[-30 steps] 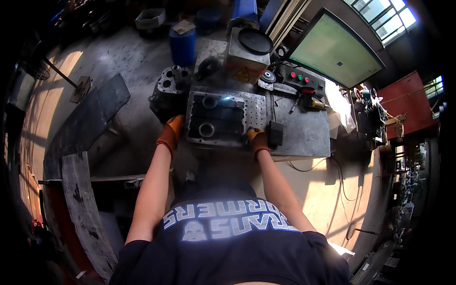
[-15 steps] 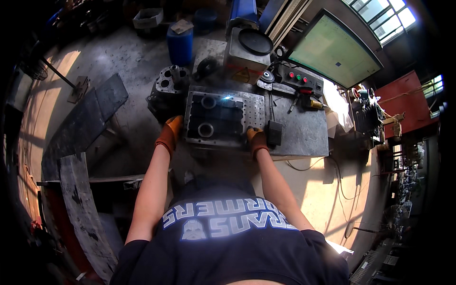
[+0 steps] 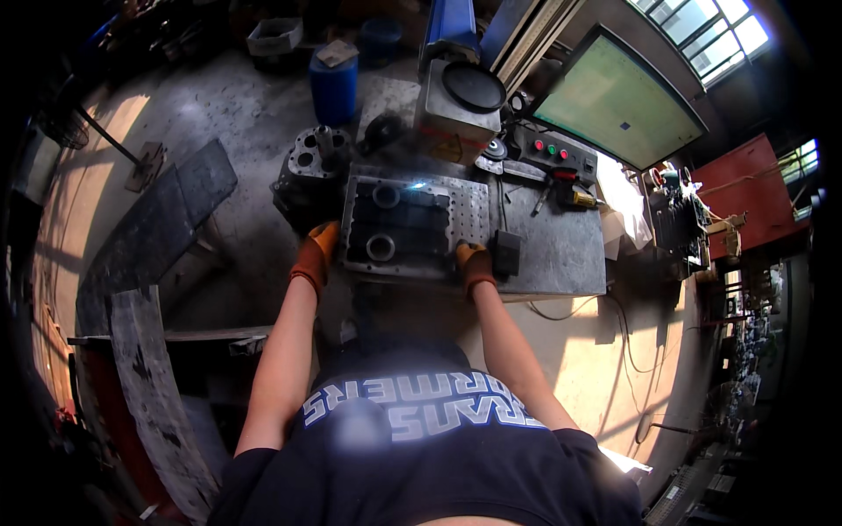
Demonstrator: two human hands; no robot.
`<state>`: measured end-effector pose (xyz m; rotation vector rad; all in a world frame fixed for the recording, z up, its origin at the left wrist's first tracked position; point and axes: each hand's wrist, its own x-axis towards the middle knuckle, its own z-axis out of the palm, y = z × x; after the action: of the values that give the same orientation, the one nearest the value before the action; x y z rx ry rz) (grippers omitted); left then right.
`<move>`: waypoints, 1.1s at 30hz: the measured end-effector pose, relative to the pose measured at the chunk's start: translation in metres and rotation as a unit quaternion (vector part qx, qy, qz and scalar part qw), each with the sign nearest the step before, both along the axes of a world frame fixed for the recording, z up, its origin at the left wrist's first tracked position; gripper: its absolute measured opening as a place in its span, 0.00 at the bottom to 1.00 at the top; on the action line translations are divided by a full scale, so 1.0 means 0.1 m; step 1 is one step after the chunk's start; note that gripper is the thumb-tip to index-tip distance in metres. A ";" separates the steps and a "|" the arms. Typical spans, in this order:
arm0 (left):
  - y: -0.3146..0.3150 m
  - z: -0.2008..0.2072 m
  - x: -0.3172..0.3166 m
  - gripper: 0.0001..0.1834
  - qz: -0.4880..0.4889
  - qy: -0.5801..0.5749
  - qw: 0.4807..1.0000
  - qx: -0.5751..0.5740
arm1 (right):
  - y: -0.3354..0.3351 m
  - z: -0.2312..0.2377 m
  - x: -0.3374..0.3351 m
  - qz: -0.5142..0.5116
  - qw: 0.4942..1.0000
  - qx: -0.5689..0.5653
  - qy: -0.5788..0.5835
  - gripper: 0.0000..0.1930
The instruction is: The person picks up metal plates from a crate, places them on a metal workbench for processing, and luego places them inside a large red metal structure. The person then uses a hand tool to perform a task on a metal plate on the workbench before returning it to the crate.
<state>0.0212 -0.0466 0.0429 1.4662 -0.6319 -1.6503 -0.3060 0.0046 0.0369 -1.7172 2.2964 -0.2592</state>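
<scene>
We record hard daylight from windows [image 3: 732, 35] far beyond our right hand [image 3: 474, 265]; warm sun patches on the floor [image 3: 614, 359] beside both arms. Small glare on the metal casting [image 3: 408, 219] between our hands. Corners black, straight edges bowed, lower foreground soft.

Orange gloves on left hand [image 3: 316, 252] and right hand [image 3: 474, 264]; grey metal casting [image 3: 412, 224] between them. Blue drum [image 3: 334, 86] at 11 o'clock. Control box [image 3: 551, 152] at 1 o'clock, red and green buttons; surface [image 3: 561, 250] dull grey.
</scene>
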 end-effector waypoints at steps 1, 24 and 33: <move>-0.01 -0.06 0.01 0.24 0.001 0.002 1.000 -0.012 | -0.03 -0.07 -0.02 0.002 1.000 0.001 0.004 0.06; -0.09 -0.31 -0.29 0.25 0.068 -0.137 0.988 -0.031 | -0.06 -0.32 -0.12 -0.047 0.987 -0.042 -0.150 0.14; 0.54 0.13 -1.64 0.19 0.128 -0.064 0.985 -0.097 | 0.43 0.23 -1.20 -0.162 0.893 -0.201 -0.369 0.15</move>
<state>-0.1426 0.0075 0.0557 1.4513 -0.6276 -1.2705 -0.4264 0.0477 0.0602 -1.0558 1.9774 -1.2853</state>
